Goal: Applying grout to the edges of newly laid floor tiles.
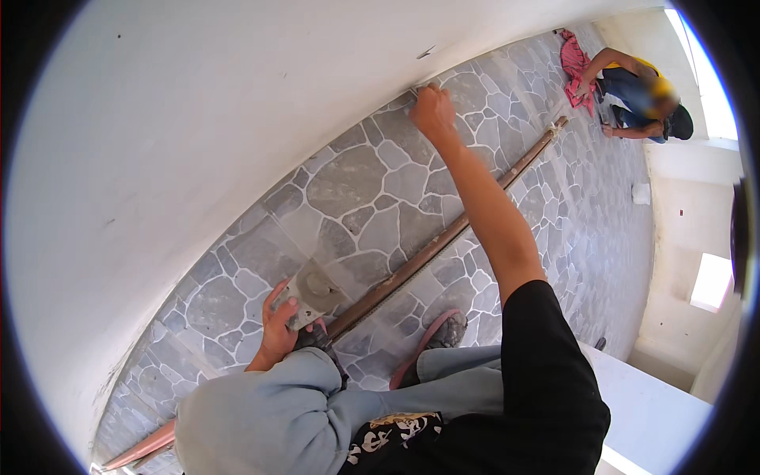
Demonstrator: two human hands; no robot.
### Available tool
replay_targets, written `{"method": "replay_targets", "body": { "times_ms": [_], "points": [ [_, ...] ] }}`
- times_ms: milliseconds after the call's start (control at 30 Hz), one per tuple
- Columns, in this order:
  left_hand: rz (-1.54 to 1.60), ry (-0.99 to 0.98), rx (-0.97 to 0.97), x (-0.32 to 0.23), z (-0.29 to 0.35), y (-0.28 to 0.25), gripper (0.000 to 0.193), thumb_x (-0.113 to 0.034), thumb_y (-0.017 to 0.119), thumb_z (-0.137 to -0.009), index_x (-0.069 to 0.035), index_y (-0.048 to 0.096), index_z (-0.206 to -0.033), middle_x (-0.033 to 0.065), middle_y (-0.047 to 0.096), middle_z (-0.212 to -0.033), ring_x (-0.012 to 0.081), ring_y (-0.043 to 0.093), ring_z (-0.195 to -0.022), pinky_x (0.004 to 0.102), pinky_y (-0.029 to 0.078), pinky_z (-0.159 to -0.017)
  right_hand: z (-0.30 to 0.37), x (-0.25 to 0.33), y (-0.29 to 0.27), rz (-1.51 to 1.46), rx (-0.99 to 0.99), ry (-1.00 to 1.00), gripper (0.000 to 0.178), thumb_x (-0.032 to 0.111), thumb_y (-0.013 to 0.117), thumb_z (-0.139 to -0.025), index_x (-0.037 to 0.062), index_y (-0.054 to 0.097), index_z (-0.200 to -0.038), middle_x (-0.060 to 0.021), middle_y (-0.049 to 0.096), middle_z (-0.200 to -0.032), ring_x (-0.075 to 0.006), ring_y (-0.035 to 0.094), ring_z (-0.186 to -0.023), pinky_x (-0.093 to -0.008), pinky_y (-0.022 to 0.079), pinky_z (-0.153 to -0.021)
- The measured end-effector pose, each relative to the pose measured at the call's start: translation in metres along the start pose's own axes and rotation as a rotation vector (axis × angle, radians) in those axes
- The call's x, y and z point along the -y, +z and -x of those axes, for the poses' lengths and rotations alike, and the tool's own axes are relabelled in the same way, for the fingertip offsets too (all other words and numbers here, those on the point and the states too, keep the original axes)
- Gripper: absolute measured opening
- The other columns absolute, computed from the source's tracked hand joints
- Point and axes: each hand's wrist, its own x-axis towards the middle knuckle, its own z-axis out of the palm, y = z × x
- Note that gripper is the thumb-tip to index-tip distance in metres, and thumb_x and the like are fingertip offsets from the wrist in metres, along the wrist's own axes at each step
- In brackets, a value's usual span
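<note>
My left hand [279, 326] grips a pale, squarish container [299, 314] with grey paste-like stuff in it, held low over the floor beside my knee. My right arm stretches far forward, and my right hand [434, 115] is at the foot of the white wall [198, 119], where it meets the floor. Its fingers are curled closed and slightly blurred; whatever they hold is hidden. Between the two hands lies a grey stone-patterned floor [344, 178] with pale joint lines.
A long brown pole [443, 237] lies slantwise on the floor under my right arm. At the far right a person [633, 95] crouches, one hand on a red cloth [575, 59]. A reddish pole [146, 445] is at lower left, a white surface [645, 396] at lower right.
</note>
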Motion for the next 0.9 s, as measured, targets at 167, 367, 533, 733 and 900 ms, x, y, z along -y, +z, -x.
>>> {"method": "replay_targets", "body": {
  "times_ms": [167, 367, 533, 733, 900],
  "points": [
    [0.059, -0.053, 0.023, -0.010, 0.006, -0.015, 0.053, -0.021, 0.058, -0.087, 0.008, 0.047, -0.131, 0.0198, 0.067, -0.096, 0.0286, 0.065, -0.067, 0.0357, 0.050, -0.056, 0.075, 0.126, 0.004, -0.111, 0.085, -0.137, 0.020, 0.003, 0.067, -0.073, -0.0013, 0.070, -0.092, -0.0163, 0.060, -0.113, -0.0371, 0.057, -0.107, -0.0451, 0.058, -0.076],
    [0.118, -0.051, 0.057, 0.002, 0.003, -0.024, 0.051, -0.018, 0.056, -0.088, 0.008, 0.046, -0.131, 0.0212, 0.067, -0.099, 0.0291, 0.066, -0.069, 0.0359, 0.049, -0.054, 0.055, 0.081, -0.026, -0.148, 0.061, 0.030, 0.019, 0.004, 0.070, -0.072, -0.0025, 0.065, -0.089, -0.0166, 0.061, -0.108, -0.0367, 0.057, -0.106, -0.0446, 0.058, -0.077],
    [0.104, -0.022, 0.020, 0.001, 0.002, -0.012, 0.051, -0.017, 0.056, -0.089, 0.007, 0.046, -0.132, 0.0215, 0.066, -0.099, 0.0294, 0.065, -0.068, 0.0364, 0.049, -0.055, 0.052, 0.077, 0.005, -0.102, 0.001, 0.015, 0.027, 0.003, 0.070, -0.075, -0.0016, 0.063, -0.101, -0.0167, 0.061, -0.108, -0.0372, 0.057, -0.106, -0.0437, 0.058, -0.079],
    [0.036, -0.020, -0.050, -0.014, 0.013, -0.010, 0.050, -0.026, 0.056, -0.088, 0.008, 0.050, -0.124, 0.0183, 0.066, -0.092, 0.0254, 0.064, -0.065, 0.0312, 0.046, -0.051, 0.072, 0.107, -0.022, -0.204, 0.192, -0.128, 0.037, 0.005, 0.063, -0.076, 0.0012, 0.065, -0.113, -0.0146, 0.063, -0.115, -0.0379, 0.056, -0.109, -0.0468, 0.055, -0.085],
    [0.051, -0.019, -0.003, -0.001, -0.001, -0.004, 0.050, -0.025, 0.056, -0.088, 0.008, 0.049, -0.125, 0.0179, 0.066, -0.092, 0.0259, 0.065, -0.066, 0.0315, 0.046, -0.051, 0.000, -0.025, -0.010, -0.085, 0.032, 0.014, 0.038, 0.008, 0.062, -0.075, 0.0039, 0.069, -0.113, -0.0175, 0.070, -0.109, -0.0401, 0.056, -0.107, -0.0438, 0.050, -0.092]
  ]
}}
